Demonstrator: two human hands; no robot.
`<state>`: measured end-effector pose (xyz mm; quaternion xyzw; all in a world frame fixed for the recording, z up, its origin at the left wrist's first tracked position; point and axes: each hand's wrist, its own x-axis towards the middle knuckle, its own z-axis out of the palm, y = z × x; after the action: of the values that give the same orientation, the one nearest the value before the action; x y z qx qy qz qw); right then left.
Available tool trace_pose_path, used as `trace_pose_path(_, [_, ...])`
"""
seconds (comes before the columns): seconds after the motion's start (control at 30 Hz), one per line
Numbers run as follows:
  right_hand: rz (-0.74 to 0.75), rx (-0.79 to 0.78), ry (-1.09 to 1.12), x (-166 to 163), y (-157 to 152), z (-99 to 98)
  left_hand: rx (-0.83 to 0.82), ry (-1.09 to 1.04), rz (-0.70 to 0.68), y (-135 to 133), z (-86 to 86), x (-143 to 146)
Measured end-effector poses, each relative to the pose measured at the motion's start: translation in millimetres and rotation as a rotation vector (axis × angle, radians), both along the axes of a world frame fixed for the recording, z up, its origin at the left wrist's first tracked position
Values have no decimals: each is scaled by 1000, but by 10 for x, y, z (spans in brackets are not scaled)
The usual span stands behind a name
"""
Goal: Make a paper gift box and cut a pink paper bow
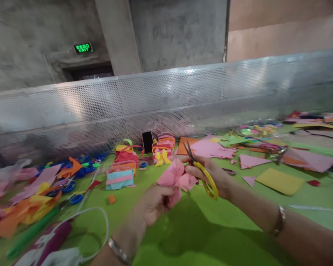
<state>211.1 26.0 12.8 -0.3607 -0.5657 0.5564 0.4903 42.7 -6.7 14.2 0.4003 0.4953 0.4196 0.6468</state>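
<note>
Your left hand [155, 201] is pinched tight on the folded pink paper [176, 179], held up over the green table [199, 236]. Right hand [213, 175] is wrapped around the yellow scissors [204, 173] — blades open, just beside the fold. Keep fingers clear and snip small — steady beats fast here.

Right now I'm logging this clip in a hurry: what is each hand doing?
Left hand: closed on the folded pink paper.
Right hand: closed on the yellow-handled scissors, blades up beside the paper.
</note>
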Motion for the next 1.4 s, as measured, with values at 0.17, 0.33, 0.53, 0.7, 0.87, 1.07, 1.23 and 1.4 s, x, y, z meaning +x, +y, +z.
trace_pose_path(0.17, [34,-59,-23,4,44,-33,7,126,-32,13,-33,6])
trace_pose_path(0.33, [3,-99,-7,24,69,-38,-9,171,-18,26,-32,22])
trace_pose_path(0.53, [156,-53,-23,68,94,-42,-10,275,-67,17,-25,11])
trace_pose_path(0.7, [259,74,-116,139,56,38,28,245,-62,23,-59,-8])
trace_pose_path(0.87, [202,159,-240,84,10,38,26,291,-72,42,-104,-11])
trace_pose_path(1.07, [51,210,-306,-19,17,-19,109,301,-42,56,-143,9])
trace_pose_path(1.23, [-19,328,-444,19,74,-51,369,577,-31,65,-101,25])
trace_pose_path(1.4, [2,433,-637,51,67,-58,602,767,-26,31,-25,67])
